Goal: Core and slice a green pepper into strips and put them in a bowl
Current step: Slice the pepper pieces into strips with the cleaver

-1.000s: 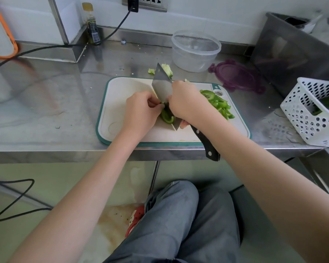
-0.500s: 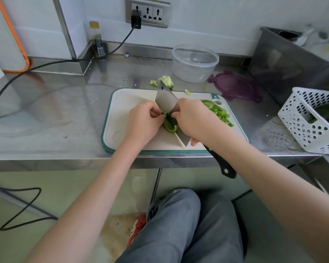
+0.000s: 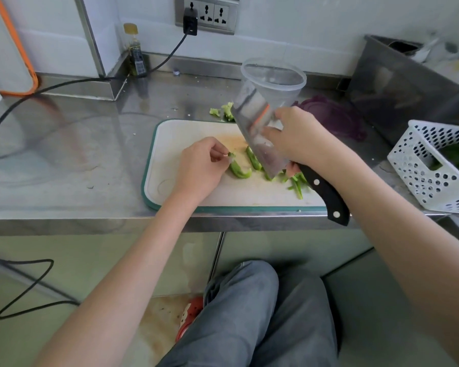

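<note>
On cutting board point(image 3: 186, 192), hands: left hand point(image 3: 199, 168) pinching pepper piece point(image 3: 239, 169), right hand point(image 3: 300, 140) gripping cleaver point(image 3: 260, 133)

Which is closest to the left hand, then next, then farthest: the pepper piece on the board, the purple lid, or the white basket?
From the left hand:
1. Pepper piece, on the cutting board right at its fingertips.
2. Purple lid, on the counter behind the right hand.
3. White basket, at the counter's far right edge.

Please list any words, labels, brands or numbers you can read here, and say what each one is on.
No text is legible.
The small bottle by the wall has a dark label with print too small and blurred to read.
The cleaver, cutting board, plastic bowl and white basket show no markings.
</note>
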The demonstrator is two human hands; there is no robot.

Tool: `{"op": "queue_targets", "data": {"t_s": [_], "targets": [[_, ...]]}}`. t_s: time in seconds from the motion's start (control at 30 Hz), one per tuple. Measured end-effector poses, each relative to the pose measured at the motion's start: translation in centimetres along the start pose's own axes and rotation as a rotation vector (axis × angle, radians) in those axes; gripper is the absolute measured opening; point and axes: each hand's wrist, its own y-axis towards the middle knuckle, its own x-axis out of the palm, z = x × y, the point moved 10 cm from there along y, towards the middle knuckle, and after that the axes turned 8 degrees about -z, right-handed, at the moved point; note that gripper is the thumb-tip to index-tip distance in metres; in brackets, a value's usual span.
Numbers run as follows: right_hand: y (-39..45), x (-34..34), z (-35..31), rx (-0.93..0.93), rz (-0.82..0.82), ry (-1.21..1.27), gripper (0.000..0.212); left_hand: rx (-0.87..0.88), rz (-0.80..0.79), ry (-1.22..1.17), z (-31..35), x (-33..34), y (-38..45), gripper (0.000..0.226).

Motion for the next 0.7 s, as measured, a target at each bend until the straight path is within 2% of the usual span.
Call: {"op": "queue_targets", "data": {"t_s": [0.13,0.27,0.37,0.53,0.7], "targets": [[-0.4,0.3,-1.1,-0.023,-0.027,0.006,0.026,-0.013,-0.012,-0.005,-0.2,0.1,-0.1,0.010],[-0.6,1.9,-1.0,0.041,-0.100,0.144,0.023,-0.001,-0.019,-0.019,0.1,0.1,-0.3,0.012],[-0.8,2.7,-0.9,0.066,-0.126,0.148,0.019,0.004,-0.020,-0.010,0.1,0.1,-0.3,0.011],[0.3,3.3,-0.4,0.074,-0.099,0.082,0.011,0.015,-0.035,0.023,0.2,0.3,-0.2,0.010],[0.6,3.4,-0.3,0.031,-0.038,0.081,0.014,0.015,-0.048,0.027,0.1,0.4,-0.2,0.010]]}}
